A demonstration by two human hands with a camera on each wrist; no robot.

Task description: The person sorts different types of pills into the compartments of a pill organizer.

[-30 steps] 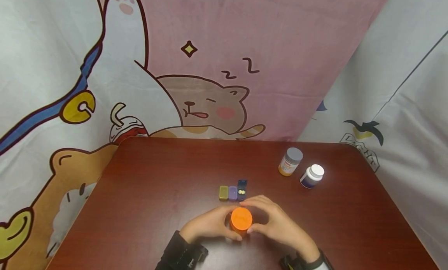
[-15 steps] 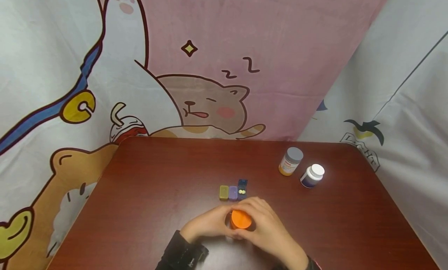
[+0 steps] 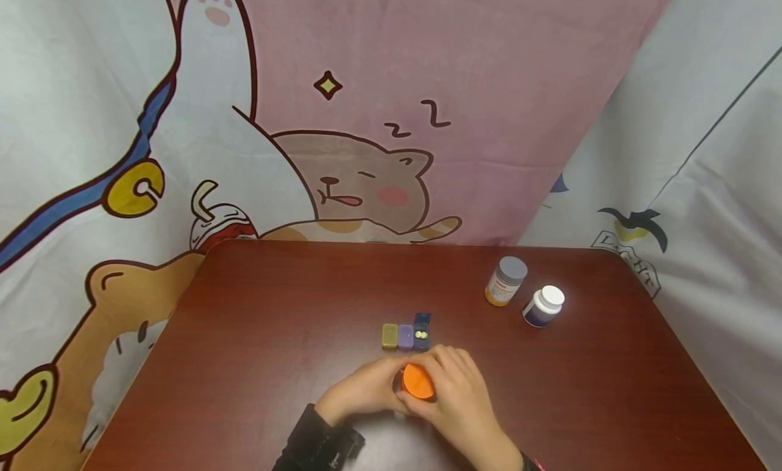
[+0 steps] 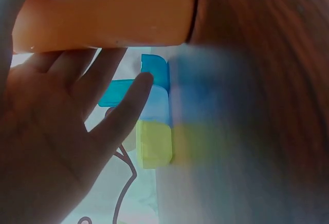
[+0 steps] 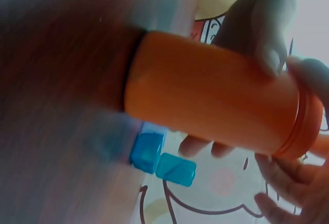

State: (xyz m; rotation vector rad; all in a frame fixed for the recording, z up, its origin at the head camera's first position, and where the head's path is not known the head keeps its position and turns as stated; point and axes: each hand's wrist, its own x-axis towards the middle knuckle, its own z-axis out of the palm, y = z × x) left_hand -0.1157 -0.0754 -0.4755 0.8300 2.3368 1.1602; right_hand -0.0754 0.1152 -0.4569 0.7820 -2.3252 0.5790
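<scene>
While the left hand (image 3: 360,393) grips the orange bottle (image 3: 418,381) body, the right hand (image 3: 455,400) curls over its lid, bottle between both.

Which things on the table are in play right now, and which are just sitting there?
In play: orange bottle, held by left hand and right hand; pill organizer just beyond.
Lying about: grey-capped bottle, white-capped bottle.

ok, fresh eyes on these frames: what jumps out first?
The orange bottle at the table's near edge, both hands on it: the left hand holds its body, the right hand grips its cap. Just behind sits a three-cell pill box, its blue cell open with two pale pills. Two capped bottles stand far right.
</scene>
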